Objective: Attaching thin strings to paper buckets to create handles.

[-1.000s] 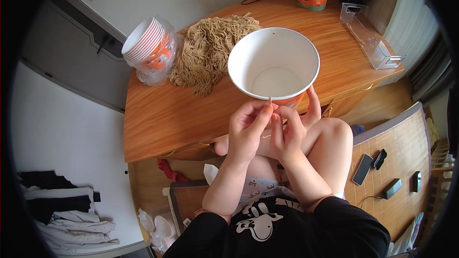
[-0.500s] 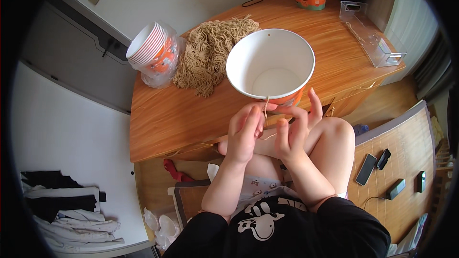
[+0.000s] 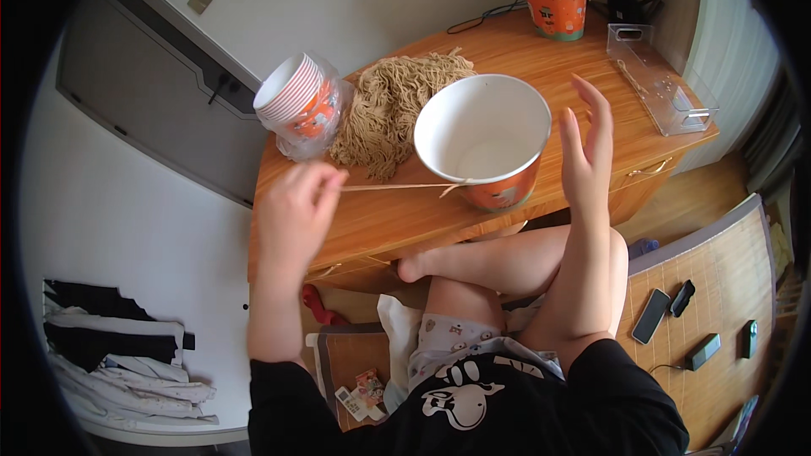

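Observation:
A large paper bucket (image 3: 486, 131), white inside and orange outside, stands near the front edge of the wooden table. From a loop at its near rim, a thin tan cord (image 3: 393, 187) stretches taut to the left. My left hand (image 3: 296, 203) pinches the cord's far end between thumb and fingers, slightly blurred. My right hand (image 3: 589, 148) is raised beside the bucket's right side, fingers apart and holding nothing. Behind and left of the bucket lies a heap of tan cords (image 3: 393, 105).
Left of the heap, a stack of paper buckets (image 3: 296, 101) lies tilted in clear plastic. Another bucket stack (image 3: 553, 0) stands at the back, next to black cables. A clear plastic tray (image 3: 659, 84) sits at the table's right. Below right, a phone (image 3: 650, 317) rests on a mat.
My left hand has moved left, drawing the cord out straight from the rim. My right hand has come away from the cord, up and to the right.

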Demonstrator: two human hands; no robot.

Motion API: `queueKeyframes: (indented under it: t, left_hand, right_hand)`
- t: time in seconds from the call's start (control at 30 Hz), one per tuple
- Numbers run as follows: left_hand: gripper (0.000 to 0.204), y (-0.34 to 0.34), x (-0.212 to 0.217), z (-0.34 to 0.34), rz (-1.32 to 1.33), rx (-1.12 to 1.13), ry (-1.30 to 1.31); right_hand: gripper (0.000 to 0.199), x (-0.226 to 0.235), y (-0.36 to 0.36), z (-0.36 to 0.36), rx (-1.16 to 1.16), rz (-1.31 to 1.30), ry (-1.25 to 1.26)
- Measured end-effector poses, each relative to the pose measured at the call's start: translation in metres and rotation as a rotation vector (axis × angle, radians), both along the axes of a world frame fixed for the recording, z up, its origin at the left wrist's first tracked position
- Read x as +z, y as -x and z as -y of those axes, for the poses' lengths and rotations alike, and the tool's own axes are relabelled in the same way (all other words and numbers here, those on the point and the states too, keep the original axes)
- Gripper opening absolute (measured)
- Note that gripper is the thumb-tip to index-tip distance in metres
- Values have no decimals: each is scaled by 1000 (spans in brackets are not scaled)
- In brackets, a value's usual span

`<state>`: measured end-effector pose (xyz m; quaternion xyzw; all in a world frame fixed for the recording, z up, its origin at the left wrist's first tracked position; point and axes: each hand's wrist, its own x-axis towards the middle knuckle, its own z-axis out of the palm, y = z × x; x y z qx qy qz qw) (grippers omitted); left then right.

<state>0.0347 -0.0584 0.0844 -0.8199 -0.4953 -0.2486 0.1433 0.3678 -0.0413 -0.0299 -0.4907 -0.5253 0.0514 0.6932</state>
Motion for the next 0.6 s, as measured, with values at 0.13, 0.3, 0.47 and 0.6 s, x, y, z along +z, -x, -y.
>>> queueKeyframes:
  t: [0.13, 0.3, 0.47, 0.6]
  left_hand:
    - [21, -7, 58, -55, -120, -131, -181]
    - [12, -46, 83, -130, -366, -399, -536]
    - [14, -113, 68, -151, -318, -789, -463]
    - [35, -146, 50, -136, -480, -1148, -316]
  right_hand:
    - [48, 4, -4, -12, 328, -38, 219]
    - [41, 13, 31, 29, 271, 210, 305]
    - [37, 19, 54, 49, 480, 335, 309]
    - [46, 10, 51, 34, 236, 131, 130]
